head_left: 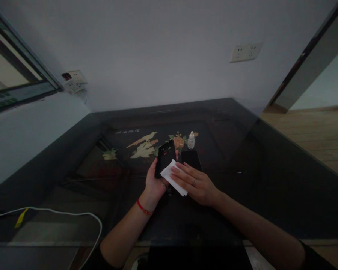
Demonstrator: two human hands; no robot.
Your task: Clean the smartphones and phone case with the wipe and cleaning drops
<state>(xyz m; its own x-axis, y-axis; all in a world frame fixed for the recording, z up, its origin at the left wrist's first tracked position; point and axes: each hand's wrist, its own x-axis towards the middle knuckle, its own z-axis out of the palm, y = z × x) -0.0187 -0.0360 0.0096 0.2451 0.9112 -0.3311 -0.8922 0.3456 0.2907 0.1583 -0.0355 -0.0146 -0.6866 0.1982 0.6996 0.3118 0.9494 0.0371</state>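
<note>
My left hand is wrapped round a black phone, held tilted above the dark table with its upper end pointing away from me. My right hand has its fingers pressed on a folded white cloth, which lies against the lower right part of the phone. Whether the cloth is paper or fabric, I cannot tell. Just right of the phone, a flat black rectangular thing rests on the table, partly behind my right fingers. A small white dropper bottle stands upright beyond it.
The dark, glossy table bears a bird-and-flower picture. A white cable with a yellow tag runs along the front left. Wall sockets are on the wall behind, and a window is at the left.
</note>
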